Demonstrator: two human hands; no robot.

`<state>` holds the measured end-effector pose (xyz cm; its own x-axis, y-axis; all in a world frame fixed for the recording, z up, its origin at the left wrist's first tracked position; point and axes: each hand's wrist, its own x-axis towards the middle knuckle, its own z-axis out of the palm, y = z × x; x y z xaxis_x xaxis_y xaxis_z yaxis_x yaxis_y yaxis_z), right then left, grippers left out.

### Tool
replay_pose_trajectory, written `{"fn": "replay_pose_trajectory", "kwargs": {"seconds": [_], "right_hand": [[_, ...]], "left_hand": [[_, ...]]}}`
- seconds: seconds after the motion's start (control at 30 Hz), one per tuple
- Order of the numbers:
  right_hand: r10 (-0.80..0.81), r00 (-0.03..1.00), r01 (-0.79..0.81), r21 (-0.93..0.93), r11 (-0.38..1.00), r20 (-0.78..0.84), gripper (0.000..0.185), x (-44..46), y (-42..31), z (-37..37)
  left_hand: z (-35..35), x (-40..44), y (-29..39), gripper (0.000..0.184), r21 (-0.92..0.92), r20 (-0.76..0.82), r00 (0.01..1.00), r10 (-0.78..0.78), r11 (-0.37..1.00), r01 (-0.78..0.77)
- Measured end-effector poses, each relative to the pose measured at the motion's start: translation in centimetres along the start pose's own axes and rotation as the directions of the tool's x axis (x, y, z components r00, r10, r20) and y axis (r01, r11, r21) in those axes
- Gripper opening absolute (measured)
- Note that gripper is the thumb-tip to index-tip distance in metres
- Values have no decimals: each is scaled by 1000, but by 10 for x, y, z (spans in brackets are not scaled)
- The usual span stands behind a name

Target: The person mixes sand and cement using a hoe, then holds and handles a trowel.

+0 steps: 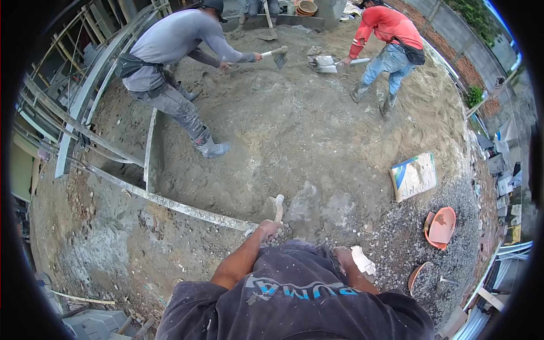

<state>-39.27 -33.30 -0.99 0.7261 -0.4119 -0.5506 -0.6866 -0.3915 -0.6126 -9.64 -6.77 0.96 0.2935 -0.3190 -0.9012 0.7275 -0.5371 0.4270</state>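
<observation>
Right hand (pixel 343 258) was lowest at near right, by a crumpled white scrap (pixel 363 260); couldn't tell its grip. Left hand (pixel 270 228) was wrapped round a pale rounded wooden handle (pixel 279 208), other end hidden, at the near edge of the broad grey sandy mix (pixel 289 124). Step looked like working the mix; next move probably called for a firm hold. Right: white-and-blue printed sack (pixel 415 177). Far left: grey-shirted person (pixel 170 37) with hoe (pixel 280 58); far right: red-shirted person (pixel 391 28), shovel (pixel 324 66).
</observation>
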Motion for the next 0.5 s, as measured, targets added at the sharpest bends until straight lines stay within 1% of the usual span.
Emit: {"fn": "replay_pose_trajectory", "kwargs": {"seconds": [0.03, 0.07, 0.1, 0.2, 0.23, 0.27, 0.3, 0.4, 0.43, 0.5], "right_hand": [[-59, 998, 58, -130, 990, -3, 24, 0, 0, 2], [-170, 985, 166, -351, 921, 20, 26, 4, 6, 4], [-272, 960, 264, -551, 792, 68, 28, 8, 12, 7], [-213, 977, 200, -239, 950, -29, 27, 11, 32, 22], [-77, 996, 76, -22, 997, -44, 28, 10, 29, 25], [63, 998, -56, 196, 979, -29, 29, 7, 26, 29], [196, 981, -185, 403, 897, 15, 30, 5, 23, 31], [2, 1000, 3, 176, 984, -25, 30, 4, 24, 34], [-70, 998, 70, 27, 997, -4, 30, 6, 26, 34], [-195, 979, 204, -263, 943, 62, 30, 12, 36, 35]], "left_hand": [[-1, -2, 1, 30, 30, 10, 1000, -4, 1000, 4], [-3, -3, 2, 31, 60, 18, 1000, -7, 998, 6], [-5, -5, 3, 31, 87, 25, 1000, -10, 996, 8], [-6, -5, 0, 34, 87, 34, 998, 44, 995, -47], [-6, -2, -2, 34, 75, 28, 999, 34, 997, -36], [-6, 0, -4, 33, 64, 24, 999, 24, 998, -25], [-7, 3, -4, 33, 55, 22, 1000, 14, 998, -15], [-7, -7, 0, 31, 21, 30, 999, 20, 1000, -20], [-7, -4, -1, 30, 3, 43, 999, 18, 1000, -18], [-10, 12, -11, 29, -25, 73, 997, 18, 1000, -16]]}}
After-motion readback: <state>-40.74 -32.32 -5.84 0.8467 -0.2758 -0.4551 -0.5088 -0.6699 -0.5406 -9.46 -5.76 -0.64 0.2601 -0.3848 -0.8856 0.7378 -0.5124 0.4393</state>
